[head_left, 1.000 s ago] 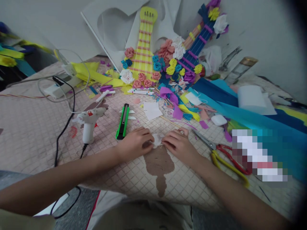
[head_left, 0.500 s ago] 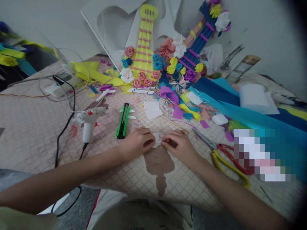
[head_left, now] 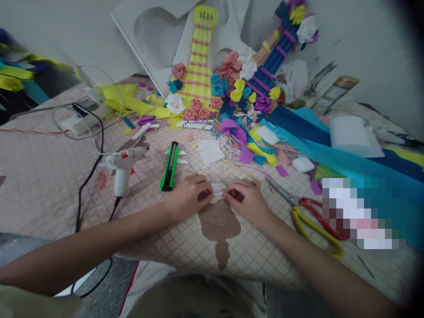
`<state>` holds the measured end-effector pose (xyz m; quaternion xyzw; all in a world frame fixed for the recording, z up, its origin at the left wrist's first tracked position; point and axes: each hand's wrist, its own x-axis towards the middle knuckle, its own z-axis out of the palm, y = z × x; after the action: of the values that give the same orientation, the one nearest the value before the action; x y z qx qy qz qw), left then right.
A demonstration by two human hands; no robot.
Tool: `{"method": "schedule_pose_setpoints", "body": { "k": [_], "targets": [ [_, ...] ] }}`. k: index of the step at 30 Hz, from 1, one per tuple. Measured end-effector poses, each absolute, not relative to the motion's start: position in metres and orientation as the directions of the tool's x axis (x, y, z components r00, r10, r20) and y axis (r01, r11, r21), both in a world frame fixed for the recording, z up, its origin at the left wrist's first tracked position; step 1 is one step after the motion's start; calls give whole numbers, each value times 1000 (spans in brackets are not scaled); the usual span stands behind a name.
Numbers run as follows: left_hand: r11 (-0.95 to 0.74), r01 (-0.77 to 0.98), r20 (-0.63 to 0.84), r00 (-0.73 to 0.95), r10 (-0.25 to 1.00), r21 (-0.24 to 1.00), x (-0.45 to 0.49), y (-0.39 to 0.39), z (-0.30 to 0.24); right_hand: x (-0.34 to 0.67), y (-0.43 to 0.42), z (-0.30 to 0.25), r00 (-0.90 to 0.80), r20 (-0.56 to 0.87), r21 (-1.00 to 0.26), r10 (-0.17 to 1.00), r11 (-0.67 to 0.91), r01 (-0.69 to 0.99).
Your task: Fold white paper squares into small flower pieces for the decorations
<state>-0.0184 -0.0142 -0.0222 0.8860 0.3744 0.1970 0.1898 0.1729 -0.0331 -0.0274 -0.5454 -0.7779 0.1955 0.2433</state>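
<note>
Between my two hands is a small piece of white paper, with its lower part creased or folded. My left hand pinches its left edge, and my right hand pinches its right edge. The paper is just above a brown patch on the quilted table cover. To the left of my left hand lies a green and black utility knife. Right of my right hand are scissors with red and yellow handles. A white paper square lies beyond my hands.
A white glue gun with a black cord stands at the left. At the back are a yellow paper guitar and a blue one with paper flowers. Paper scraps, a white roll and blue sheets lie to the right.
The white paper shows more of its width between my fingers, with a crease now visible across it. My hands have barely moved.
</note>
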Motion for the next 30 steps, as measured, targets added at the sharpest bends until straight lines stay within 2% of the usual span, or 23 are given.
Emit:
{"method": "schedule_pose_setpoints", "body": {
  "k": [6, 11, 22, 30],
  "targets": [
    [-620, 608, 182, 626, 759, 496, -17, -13, -20, 172, -33, -26, -258, 171, -579, 951, 308, 755],
    [-637, 589, 191, 642, 743, 498, -18, -13, -19, 179, -37, -27, -204, 233, -579, 951, 304, 757],
    [-649, 571, 201, 653, 730, 503, -20, -12, -23, 179, -36, -26, -264, 185, -562, 947, 322, 762],
    [-657, 570, 198, 662, 723, 493, -20, -12, -22, 180, -36, -25, -301, 206, -567, 931, 364, 739]
  ]
}}
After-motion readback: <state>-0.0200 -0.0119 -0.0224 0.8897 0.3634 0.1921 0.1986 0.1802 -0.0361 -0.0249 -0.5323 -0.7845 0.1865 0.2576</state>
